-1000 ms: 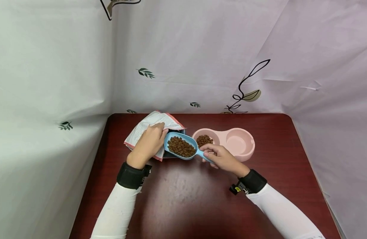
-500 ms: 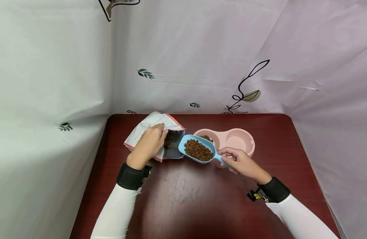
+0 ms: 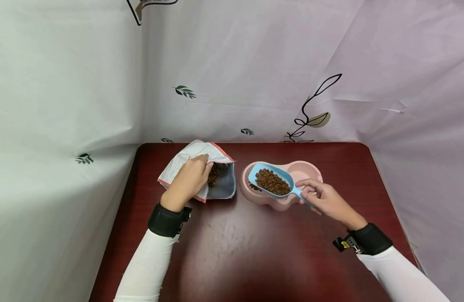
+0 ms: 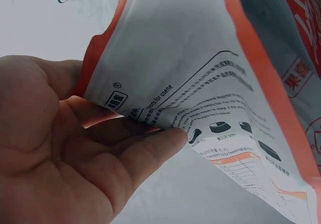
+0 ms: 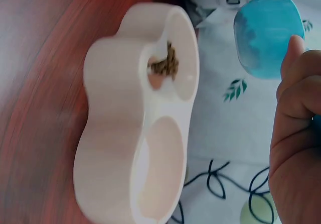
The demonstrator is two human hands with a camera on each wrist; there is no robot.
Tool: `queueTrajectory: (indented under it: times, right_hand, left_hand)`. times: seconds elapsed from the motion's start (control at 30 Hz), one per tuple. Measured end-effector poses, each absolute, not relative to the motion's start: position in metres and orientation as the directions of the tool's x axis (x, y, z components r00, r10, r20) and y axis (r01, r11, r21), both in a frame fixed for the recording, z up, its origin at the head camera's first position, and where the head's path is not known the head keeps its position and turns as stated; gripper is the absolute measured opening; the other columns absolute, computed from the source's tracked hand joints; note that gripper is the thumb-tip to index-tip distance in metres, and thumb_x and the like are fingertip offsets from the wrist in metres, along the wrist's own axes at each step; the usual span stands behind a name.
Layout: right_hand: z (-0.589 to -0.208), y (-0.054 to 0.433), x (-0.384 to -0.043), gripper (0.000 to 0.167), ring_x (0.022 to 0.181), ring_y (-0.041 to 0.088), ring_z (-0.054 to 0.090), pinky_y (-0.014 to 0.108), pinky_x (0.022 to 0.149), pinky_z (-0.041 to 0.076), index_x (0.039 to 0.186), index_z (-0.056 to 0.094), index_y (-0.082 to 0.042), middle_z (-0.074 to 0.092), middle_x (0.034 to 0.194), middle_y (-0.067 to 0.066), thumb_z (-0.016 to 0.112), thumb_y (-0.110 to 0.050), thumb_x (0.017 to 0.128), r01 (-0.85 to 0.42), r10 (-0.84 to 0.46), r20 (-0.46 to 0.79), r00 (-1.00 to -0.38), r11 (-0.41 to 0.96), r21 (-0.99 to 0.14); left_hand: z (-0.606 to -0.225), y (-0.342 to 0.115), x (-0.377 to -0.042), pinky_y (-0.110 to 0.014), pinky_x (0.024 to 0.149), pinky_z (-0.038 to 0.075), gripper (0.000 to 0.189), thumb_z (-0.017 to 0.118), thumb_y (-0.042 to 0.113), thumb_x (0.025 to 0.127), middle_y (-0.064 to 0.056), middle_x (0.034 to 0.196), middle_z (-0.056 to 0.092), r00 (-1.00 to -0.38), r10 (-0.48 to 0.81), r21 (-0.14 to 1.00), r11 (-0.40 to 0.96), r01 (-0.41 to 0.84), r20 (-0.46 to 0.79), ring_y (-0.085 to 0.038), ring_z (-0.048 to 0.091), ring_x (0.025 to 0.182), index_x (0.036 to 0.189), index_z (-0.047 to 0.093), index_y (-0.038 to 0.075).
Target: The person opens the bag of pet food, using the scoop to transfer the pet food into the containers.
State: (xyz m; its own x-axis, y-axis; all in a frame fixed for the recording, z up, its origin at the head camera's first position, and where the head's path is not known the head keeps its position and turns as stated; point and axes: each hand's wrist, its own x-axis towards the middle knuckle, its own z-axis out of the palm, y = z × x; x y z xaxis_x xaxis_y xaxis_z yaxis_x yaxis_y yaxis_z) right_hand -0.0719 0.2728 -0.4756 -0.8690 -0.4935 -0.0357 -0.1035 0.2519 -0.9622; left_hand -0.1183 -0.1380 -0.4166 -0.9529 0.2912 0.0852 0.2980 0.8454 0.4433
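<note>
In the head view my left hand (image 3: pixel 188 180) pinches the edge of a white, orange-trimmed pet food bag (image 3: pixel 175 167), which lies on its side with its mouth open to the right. The left wrist view shows thumb and fingers on the printed bag panel (image 4: pixel 175 43). Brown kibble (image 3: pixel 213 174) sits inside the mouth. My right hand (image 3: pixel 326 201) grips the handle of a blue scoop (image 3: pixel 254 170) heaped with kibble (image 3: pixel 271 182). The scoop is held above the left bowl of a pink double pet bowl (image 3: pixel 251 196). Some kibble (image 5: pixel 170 63) lies in that bowl.
Everything stands on a dark red wooden table (image 3: pixel 232 243). A pale cloth backdrop (image 3: pixel 235 63) with leaf drawings rises behind the table and at both sides. The second, right-hand bowl of the pink dish (image 5: pixel 163 163) holds no kibble.
My right hand has carried the filled scoop rightward from the bag mouth to above the left pink bowl. My left hand has stayed on the bag, whose mouth is now uncovered.
</note>
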Motion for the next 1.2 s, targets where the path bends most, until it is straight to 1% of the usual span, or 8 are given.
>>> queueTrajectory:
  times: [0.17,0.23,0.37,0.63,0.87,1.03,1.13,1.2]
  right_hand:
    - [-0.476,0.294,-0.073,0.047,0.045,0.013,0.044,0.030,0.037,0.039,0.151,0.045,-0.001,0.068,0.083,-0.003,0.055,-0.004,0.106,-0.136,-0.462,-0.037,-0.886,0.336,-0.932]
    - [-0.476,0.302,-0.072,0.046,0.044,0.013,0.043,0.029,0.037,0.040,0.151,0.046,-0.001,0.067,0.083,-0.004,0.055,-0.003,0.106,-0.166,-0.459,-0.024,-0.888,0.369,-0.915]
    - [-0.475,0.318,-0.071,0.044,0.043,0.012,0.043,0.028,0.037,0.039,0.148,0.047,0.006,0.069,0.083,-0.008,0.054,0.000,0.105,-0.186,-0.447,-0.018,-0.894,0.409,-0.893]
    - [-0.473,0.341,-0.069,0.044,0.043,0.014,0.044,0.030,0.038,0.040,0.149,0.048,0.002,0.070,0.083,-0.006,0.055,-0.007,0.107,-0.136,-0.395,-0.086,-0.914,0.500,-0.855]
    - [-0.470,0.356,-0.066,0.044,0.044,0.014,0.044,0.031,0.039,0.039,0.147,0.049,0.004,0.071,0.080,-0.004,0.056,-0.014,0.108,-0.085,-0.342,-0.145,-0.929,0.576,-0.813]
    - [-0.469,0.364,-0.066,0.040,0.045,0.014,0.046,0.031,0.040,0.041,0.141,0.054,0.003,0.073,0.080,-0.004,0.058,-0.018,0.107,-0.061,-0.310,-0.174,-0.935,0.622,-0.781]
    - [-0.469,0.367,-0.066,0.033,0.046,0.014,0.048,0.031,0.040,0.042,0.131,0.060,0.003,0.071,0.080,-0.005,0.059,-0.019,0.107,-0.047,-0.296,-0.188,-0.937,0.636,-0.770]
    - [-0.469,0.369,-0.067,0.028,0.046,0.014,0.048,0.031,0.041,0.042,0.124,0.063,0.002,0.070,0.079,-0.005,0.059,-0.019,0.107,-0.042,-0.287,-0.190,-0.939,0.644,-0.764]
  left_hand:
    - [-0.416,-0.137,-0.120,-0.054,0.086,0.054,0.022,0.051,0.017,0.108,-0.018,0.097,0.068,-0.952,0.294,0.444,0.844,0.299,0.083,-0.036,0.069,0.098,0.097,0.062,0.001]
    - [-0.416,-0.137,-0.120,-0.055,0.091,0.053,0.023,0.051,0.018,0.108,-0.019,0.100,0.069,-0.953,0.293,0.446,0.845,0.294,0.075,-0.037,0.070,0.102,0.100,0.063,0.000]
    - [-0.417,-0.137,-0.120,-0.058,0.099,0.050,0.024,0.050,0.018,0.109,-0.020,0.103,0.070,-0.957,0.283,0.451,0.848,0.279,0.061,-0.038,0.070,0.106,0.102,0.064,0.000]
    - [-0.418,-0.138,-0.119,-0.054,0.090,0.053,0.024,0.050,0.019,0.109,-0.017,0.098,0.069,-0.959,0.276,0.455,0.848,0.273,0.061,-0.036,0.070,0.099,0.100,0.063,0.001]
    - [-0.418,-0.138,-0.119,-0.053,0.086,0.053,0.023,0.051,0.018,0.109,-0.016,0.094,0.067,-0.958,0.278,0.453,0.846,0.279,0.071,-0.034,0.069,0.095,0.097,0.062,0.002]
    - [-0.418,-0.138,-0.119,-0.054,0.088,0.054,0.023,0.051,0.018,0.109,-0.017,0.098,0.069,-0.957,0.279,0.451,0.846,0.283,0.077,-0.035,0.070,0.098,0.100,0.063,0.001]
    - [-0.418,-0.138,-0.119,-0.056,0.094,0.052,0.023,0.051,0.018,0.109,-0.017,0.097,0.069,-0.958,0.279,0.453,0.846,0.281,0.071,-0.035,0.070,0.099,0.099,0.063,0.001]
    - [-0.417,-0.138,-0.119,-0.056,0.094,0.052,0.023,0.051,0.018,0.109,-0.017,0.097,0.069,-0.958,0.279,0.455,0.846,0.278,0.068,-0.035,0.070,0.098,0.099,0.063,0.001]
